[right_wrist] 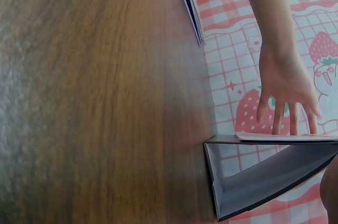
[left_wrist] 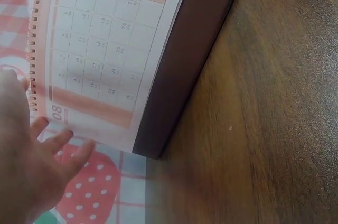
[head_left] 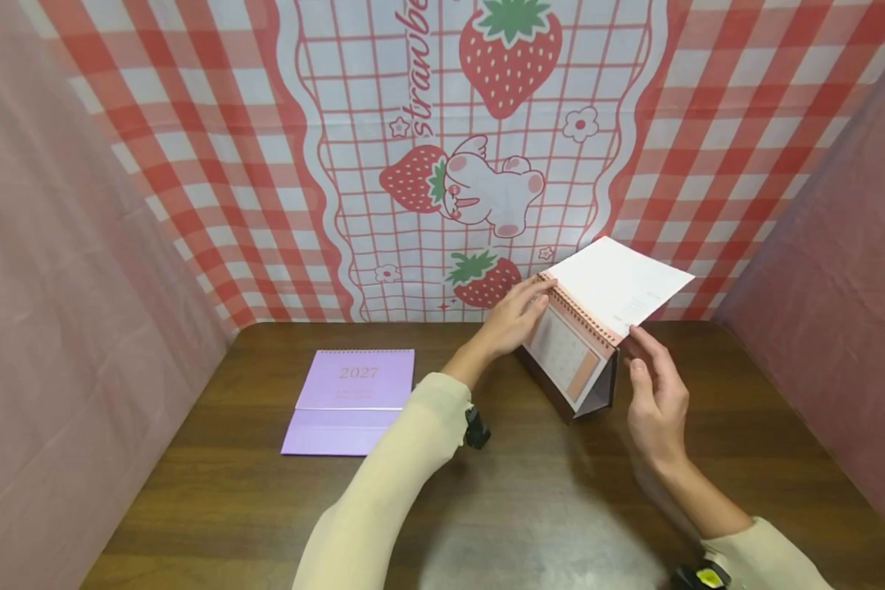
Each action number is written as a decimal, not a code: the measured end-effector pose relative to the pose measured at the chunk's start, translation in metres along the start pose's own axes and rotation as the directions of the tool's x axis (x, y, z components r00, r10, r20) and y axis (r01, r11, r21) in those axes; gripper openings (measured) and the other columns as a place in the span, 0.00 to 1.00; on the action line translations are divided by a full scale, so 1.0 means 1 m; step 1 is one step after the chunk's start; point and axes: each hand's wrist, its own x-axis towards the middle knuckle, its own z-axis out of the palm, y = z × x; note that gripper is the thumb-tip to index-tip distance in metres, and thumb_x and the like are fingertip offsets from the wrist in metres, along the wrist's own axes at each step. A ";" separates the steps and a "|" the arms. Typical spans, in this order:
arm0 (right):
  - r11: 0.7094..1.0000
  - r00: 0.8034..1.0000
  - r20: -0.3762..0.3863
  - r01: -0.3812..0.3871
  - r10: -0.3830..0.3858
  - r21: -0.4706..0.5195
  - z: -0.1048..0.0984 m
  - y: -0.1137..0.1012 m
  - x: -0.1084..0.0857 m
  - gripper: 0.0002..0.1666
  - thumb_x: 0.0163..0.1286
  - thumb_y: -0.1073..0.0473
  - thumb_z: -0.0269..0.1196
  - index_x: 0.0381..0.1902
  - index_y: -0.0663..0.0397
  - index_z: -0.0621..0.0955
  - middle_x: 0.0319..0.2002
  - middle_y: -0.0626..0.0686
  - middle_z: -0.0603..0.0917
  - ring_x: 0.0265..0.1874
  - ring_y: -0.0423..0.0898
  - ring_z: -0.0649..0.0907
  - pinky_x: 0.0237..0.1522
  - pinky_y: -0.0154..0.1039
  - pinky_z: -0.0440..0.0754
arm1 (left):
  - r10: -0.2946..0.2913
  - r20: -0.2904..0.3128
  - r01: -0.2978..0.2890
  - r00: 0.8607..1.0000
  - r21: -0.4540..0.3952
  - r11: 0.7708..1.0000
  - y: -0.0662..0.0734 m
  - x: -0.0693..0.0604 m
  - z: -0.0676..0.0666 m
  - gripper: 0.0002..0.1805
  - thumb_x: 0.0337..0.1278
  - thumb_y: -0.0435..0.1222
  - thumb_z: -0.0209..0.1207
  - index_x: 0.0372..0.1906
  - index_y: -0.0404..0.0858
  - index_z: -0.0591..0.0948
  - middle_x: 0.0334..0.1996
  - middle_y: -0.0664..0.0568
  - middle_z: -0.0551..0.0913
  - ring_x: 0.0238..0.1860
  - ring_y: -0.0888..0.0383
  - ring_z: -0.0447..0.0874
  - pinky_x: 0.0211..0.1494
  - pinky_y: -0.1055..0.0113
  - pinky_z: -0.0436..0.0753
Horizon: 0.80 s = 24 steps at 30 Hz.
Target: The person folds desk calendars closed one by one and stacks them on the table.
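Observation:
A desk calendar (head_left: 564, 348) with a pink spiral binding and a dark base stands at the back right of the table, with its month page marked 08 (left_wrist: 100, 49) facing the left. One white page (head_left: 619, 283) is lifted over the binding and slants up to the right. My left hand (head_left: 515, 318) touches the calendar's left end near the binding, fingers extended and spread. At the opposite end, my right hand (head_left: 656, 401) has its index fingertip at the lifted page's lower corner, the thumb held apart. In the right wrist view, the calendar's hollow triangular stand (right_wrist: 253, 168) shows from its side.
A purple 2027 desk calendar (head_left: 350, 393) lies on the brown wooden table (head_left: 229, 508) to the left, partly behind the left sleeve. A red checked strawberry cloth (head_left: 214, 164) hangs behind the table. Pink curtains (head_left: 841, 328) close off both sides.

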 end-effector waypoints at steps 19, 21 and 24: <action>0.966 0.967 0.054 0.252 -0.249 -0.066 0.004 0.003 0.003 0.29 0.73 0.84 0.57 0.68 0.73 0.85 0.69 0.39 0.87 0.67 0.31 0.85 0.71 0.25 0.82 | -0.006 -0.014 0.004 1.000 -0.145 0.989 -0.055 0.040 0.016 0.35 0.93 0.62 0.32 0.86 0.54 0.73 0.90 0.52 0.66 0.91 0.54 0.63 0.95 0.46 0.64; 0.959 0.961 0.060 0.274 -0.270 -0.071 0.004 0.004 0.003 0.29 0.72 0.84 0.58 0.67 0.73 0.85 0.68 0.42 0.88 0.69 0.31 0.85 0.72 0.26 0.82 | -0.025 -0.049 0.017 0.998 -0.166 0.986 -0.052 0.039 0.013 0.38 0.92 0.63 0.31 0.87 0.51 0.71 0.88 0.50 0.71 0.88 0.52 0.69 0.91 0.50 0.71; 0.950 0.953 0.064 0.301 -0.297 -0.082 0.005 0.005 0.002 0.28 0.70 0.85 0.60 0.66 0.74 0.86 0.67 0.47 0.89 0.70 0.33 0.86 0.75 0.27 0.81 | -0.043 -0.087 0.019 0.995 -0.260 0.965 -0.041 0.032 0.003 0.40 0.92 0.64 0.27 0.89 0.50 0.67 0.87 0.50 0.73 0.86 0.50 0.74 0.85 0.52 0.79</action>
